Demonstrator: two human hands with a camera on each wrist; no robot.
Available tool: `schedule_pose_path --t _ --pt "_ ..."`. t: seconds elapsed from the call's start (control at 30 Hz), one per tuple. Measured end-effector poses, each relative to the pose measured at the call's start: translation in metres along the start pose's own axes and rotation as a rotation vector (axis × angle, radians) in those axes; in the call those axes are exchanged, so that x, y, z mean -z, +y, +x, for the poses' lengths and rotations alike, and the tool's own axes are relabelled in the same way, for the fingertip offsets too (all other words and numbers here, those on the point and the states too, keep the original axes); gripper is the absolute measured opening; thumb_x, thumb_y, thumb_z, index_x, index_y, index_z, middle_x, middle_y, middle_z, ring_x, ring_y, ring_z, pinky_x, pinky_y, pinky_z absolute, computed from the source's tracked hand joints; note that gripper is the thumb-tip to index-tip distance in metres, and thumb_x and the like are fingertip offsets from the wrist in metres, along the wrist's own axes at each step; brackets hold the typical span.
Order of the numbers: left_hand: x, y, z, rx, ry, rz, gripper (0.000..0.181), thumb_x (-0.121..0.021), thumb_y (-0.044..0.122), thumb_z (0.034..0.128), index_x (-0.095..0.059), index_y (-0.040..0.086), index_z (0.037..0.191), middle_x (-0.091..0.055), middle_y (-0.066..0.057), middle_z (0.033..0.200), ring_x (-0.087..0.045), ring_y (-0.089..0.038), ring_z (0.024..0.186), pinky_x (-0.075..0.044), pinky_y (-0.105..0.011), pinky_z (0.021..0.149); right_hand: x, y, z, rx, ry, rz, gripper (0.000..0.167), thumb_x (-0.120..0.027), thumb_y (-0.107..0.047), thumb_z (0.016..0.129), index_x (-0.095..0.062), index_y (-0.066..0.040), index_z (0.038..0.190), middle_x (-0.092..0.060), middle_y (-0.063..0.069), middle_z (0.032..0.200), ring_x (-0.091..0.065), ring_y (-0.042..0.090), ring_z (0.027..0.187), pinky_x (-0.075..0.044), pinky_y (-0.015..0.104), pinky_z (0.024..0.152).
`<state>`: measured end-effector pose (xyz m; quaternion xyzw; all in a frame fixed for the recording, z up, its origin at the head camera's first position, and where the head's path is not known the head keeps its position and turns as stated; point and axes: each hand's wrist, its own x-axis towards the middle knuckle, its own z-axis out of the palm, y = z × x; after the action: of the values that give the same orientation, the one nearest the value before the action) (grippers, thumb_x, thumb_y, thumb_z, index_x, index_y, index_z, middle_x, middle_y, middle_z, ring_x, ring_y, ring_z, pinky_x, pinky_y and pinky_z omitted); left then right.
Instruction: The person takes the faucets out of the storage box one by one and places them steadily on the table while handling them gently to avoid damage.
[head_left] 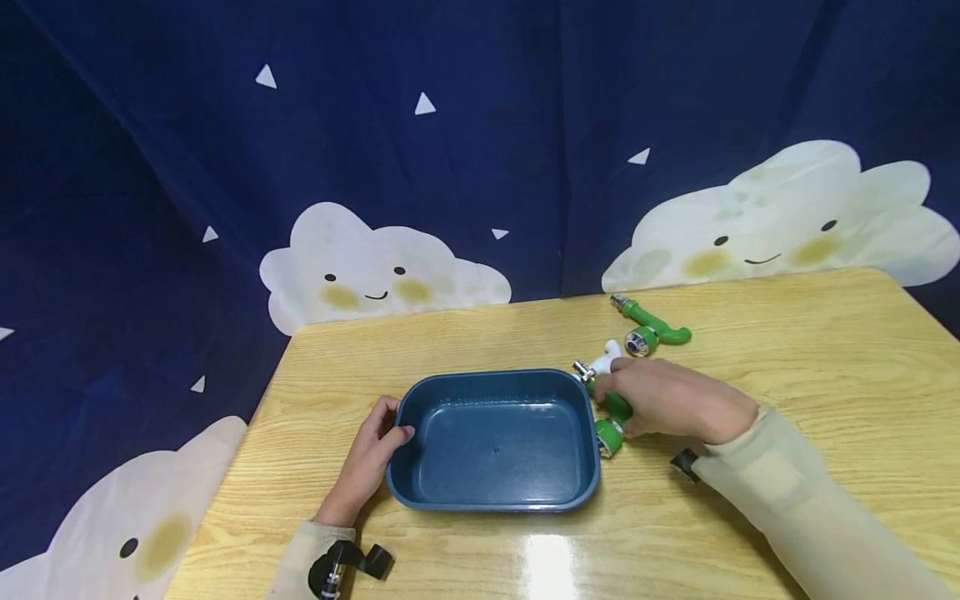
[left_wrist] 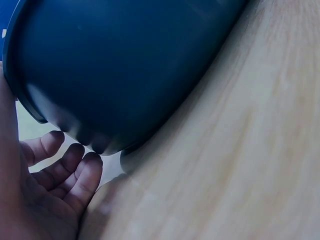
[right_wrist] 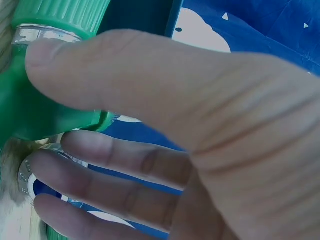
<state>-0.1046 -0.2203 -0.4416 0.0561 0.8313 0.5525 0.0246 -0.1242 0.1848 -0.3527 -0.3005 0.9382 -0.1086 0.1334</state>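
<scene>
A dark blue plastic basin (head_left: pixel 495 454) sits on the wooden table. My left hand (head_left: pixel 375 446) holds its left rim, thumb over the edge inside; in the left wrist view the fingers (left_wrist: pixel 85 175) touch the outer wall. My right hand (head_left: pixel 663 400) pinches a green tap (head_left: pixel 618 408) beside the basin's right side. In the right wrist view the thumb (right_wrist: pixel 70 70) lies across that green tap (right_wrist: pixel 45 110) near its silver ring, the other fingers on its far side. A white tap (head_left: pixel 609 353) lies just behind, partly hidden by the hand.
Another green tap (head_left: pixel 652 323) with a silver threaded end lies farther back on the right of the table (head_left: pixel 810 358). A dark blue curtain (head_left: pixel 465 167) with white clouds hangs behind the table's far edge.
</scene>
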Motion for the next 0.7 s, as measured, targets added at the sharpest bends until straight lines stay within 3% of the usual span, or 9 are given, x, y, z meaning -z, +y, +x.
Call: schedule_pose_path --t 0.3,0.47,0.7 --pt "-0.001 -0.003 0.004 -0.017 -0.001 0.008 0.019 -0.057 0.010 0.0952 -0.052 0.003 0.112 -0.054 -0.008 0.106 -0.055 -0.015 0.100 -0.046 -0.024 0.089 0.003 0.004 -0.002 0.019 0.029 -0.013 0.041 -0.091 -0.018 0.073 -0.074 -0.020 0.110 -0.067 0.001 0.102 -0.059 0.016 0.086 -0.052 0.036 0.074" --pt "-0.003 -0.005 0.006 -0.014 0.031 -0.014 0.021 -0.056 0.012 0.0985 -0.049 0.005 0.117 -0.047 -0.004 0.106 -0.052 -0.014 0.100 -0.041 -0.022 0.089 0.006 0.009 -0.007 0.001 0.046 0.010 0.038 -0.088 -0.021 0.078 -0.073 -0.021 0.113 -0.067 0.004 0.110 -0.060 0.017 0.090 -0.052 0.035 0.076" --pt "-0.006 -0.008 0.007 -0.009 0.068 -0.070 0.028 -0.047 0.015 0.1064 -0.042 0.001 0.130 -0.046 -0.002 0.108 -0.049 -0.008 0.103 -0.037 -0.017 0.093 0.007 0.024 -0.018 0.049 0.213 -0.038 0.026 -0.079 -0.022 0.086 -0.072 -0.019 0.111 -0.063 0.001 0.106 -0.050 0.007 0.077 -0.046 0.028 0.069"
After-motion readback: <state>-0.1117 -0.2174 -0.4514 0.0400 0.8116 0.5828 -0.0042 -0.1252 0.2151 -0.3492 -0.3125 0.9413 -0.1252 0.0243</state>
